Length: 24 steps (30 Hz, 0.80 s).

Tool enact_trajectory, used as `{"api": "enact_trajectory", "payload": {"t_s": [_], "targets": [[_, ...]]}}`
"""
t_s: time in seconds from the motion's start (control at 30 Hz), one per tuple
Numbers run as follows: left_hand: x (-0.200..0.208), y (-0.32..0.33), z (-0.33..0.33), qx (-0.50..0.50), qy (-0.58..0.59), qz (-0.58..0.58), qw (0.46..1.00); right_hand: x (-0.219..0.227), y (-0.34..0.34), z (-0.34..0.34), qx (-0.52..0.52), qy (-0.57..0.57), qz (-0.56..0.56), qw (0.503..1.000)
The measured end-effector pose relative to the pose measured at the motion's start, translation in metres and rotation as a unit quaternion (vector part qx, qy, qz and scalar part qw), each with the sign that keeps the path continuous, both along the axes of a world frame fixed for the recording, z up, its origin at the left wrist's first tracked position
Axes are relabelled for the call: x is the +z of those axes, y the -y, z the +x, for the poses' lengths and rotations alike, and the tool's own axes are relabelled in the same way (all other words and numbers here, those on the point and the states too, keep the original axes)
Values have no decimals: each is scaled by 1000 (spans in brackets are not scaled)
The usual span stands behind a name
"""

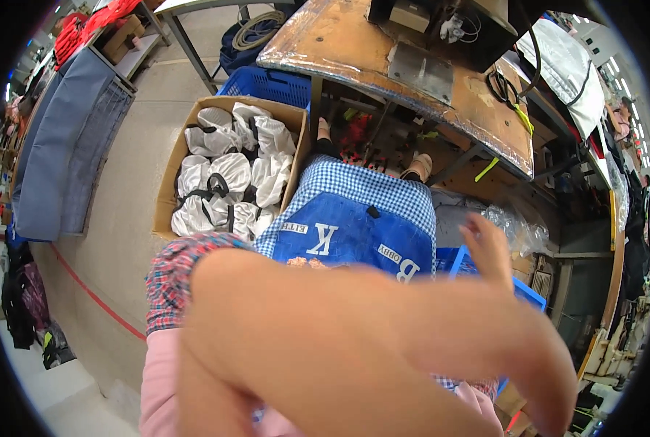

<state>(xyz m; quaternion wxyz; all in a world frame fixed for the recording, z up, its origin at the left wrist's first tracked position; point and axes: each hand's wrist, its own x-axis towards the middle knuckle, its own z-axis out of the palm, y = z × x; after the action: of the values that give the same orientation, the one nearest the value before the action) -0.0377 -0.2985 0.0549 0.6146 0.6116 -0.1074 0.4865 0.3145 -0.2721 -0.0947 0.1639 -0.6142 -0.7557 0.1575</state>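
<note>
This is a workshop, with a worn work table point(343, 35), a box point(169, 193) of white cloth point(270, 175) and heaped red cloth point(84, 33).

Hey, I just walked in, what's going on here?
Someone in a blue apron appears seated at a worktable. Their bare arms blur across the lower middle, close to the lens, and one hand shows at the right with fingers raised. I can't make out which hand it is, and nothing shows held in it. At the left of the lap stands a cardboard box filled with white cloth bundles with black trim; no hand visibly touches them.
</note>
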Motion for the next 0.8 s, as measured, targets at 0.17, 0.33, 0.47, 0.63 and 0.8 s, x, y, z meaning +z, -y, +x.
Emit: {"api": "enact_trajectory", "payload": {"t_s": [0.17,0.33,0.47,0.63,0.8], "targets": [[-32,1,-47,119,-64,-111,985,-61,-18,-112,339,-159,-309,874],[-101,15,-109,348,-95,-355,863,-92,-86,-132,146,-70,188,969],[-167,20,-167,559,-296,-362,685,-63,-92,-119,124,-71,160,977],[-265,38,-218,610,-576,-217,498,-83,-62,-120,169,-99,99,976],[-317,19,-203,593,-660,-227,402,-87,-47,-124,129,-140,43,981]]}}
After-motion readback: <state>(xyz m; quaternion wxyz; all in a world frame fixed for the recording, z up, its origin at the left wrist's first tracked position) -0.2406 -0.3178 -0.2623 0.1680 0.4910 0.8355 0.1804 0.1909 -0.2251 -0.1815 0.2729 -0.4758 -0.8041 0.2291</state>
